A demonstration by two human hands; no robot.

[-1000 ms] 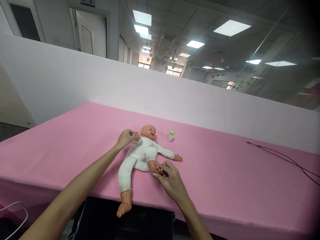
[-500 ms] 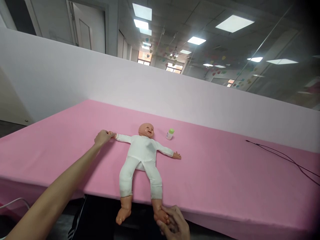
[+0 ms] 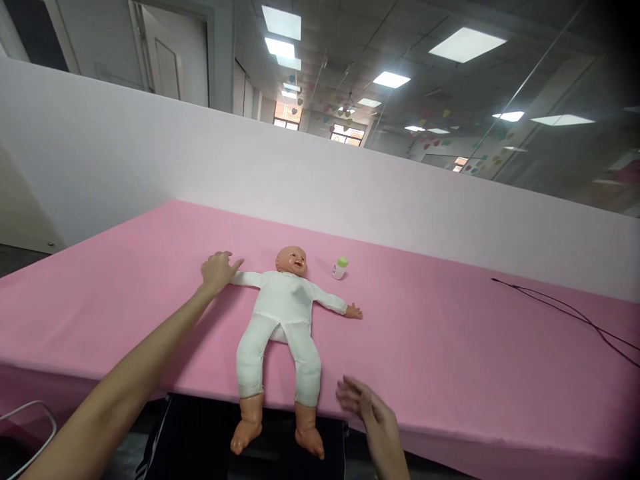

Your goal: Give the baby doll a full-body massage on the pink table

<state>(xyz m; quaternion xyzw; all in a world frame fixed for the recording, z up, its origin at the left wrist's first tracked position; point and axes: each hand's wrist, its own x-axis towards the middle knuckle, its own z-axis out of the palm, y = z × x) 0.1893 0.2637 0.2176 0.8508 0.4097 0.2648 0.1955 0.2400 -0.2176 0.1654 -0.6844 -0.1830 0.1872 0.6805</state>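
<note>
A baby doll in a white cloth suit lies on its back, arms spread, with its bare feet sticking out past the table's near edge. My left hand is at the end of the doll's arm on the left, fingers apart; it covers the doll's hand there, and whether it touches it I cannot tell. To the right of the doll's legs, my right hand hovers near the table edge, slightly blurred, fingers extended and holding nothing. Beside the doll's head stands a small white bottle with a green cap.
A pink cloth covers the table. Thin black cables lie along its right side. Behind the table runs a white partition with glass above. A white cord hangs at the lower left.
My right hand has let go of the doll's foot and moved up and right. My left hand has opened from its pinch on the doll's hand and shifted slightly right.
</note>
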